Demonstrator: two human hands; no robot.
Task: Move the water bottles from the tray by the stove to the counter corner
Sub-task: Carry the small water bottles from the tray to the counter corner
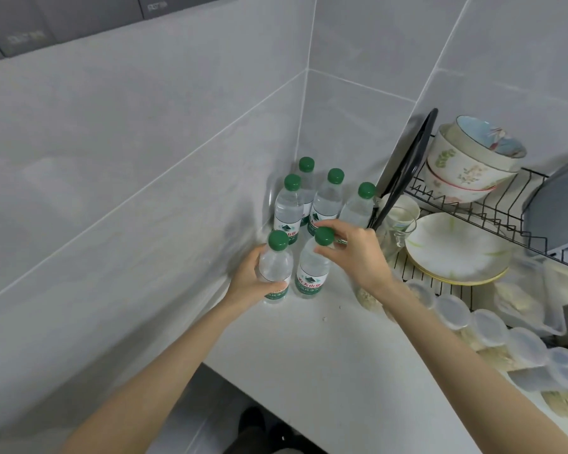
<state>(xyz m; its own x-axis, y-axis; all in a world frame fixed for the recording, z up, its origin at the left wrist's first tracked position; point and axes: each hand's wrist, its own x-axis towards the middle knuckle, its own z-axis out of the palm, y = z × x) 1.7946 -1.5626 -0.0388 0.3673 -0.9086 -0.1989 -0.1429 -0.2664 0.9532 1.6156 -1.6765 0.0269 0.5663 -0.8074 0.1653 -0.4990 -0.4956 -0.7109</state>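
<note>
Your left hand (248, 283) curls its fingers round the body of the front left bottle (276, 263). Your right hand (354, 250) pinches the front right bottle (310, 276) just under its green cap (324, 235). Both bottles stand upright on the table (325, 355) near the wall corner, with four more bottles (327, 198) behind them.

Left hand (248, 280) gripping bottle (276, 267), right hand (354, 247) pinching second bottle (312, 270)

Bottles (288, 209): you see clear bodies, green caps (278, 240), green-and-white labels (309, 283).
Counter (325, 355): plain white before you.
Tiles (145, 126): pale grey.
Bowls (466, 165): cream, with flower prints.
Plate (453, 247): white, faint green streaks.
Rack (404, 172): black wire.
</note>
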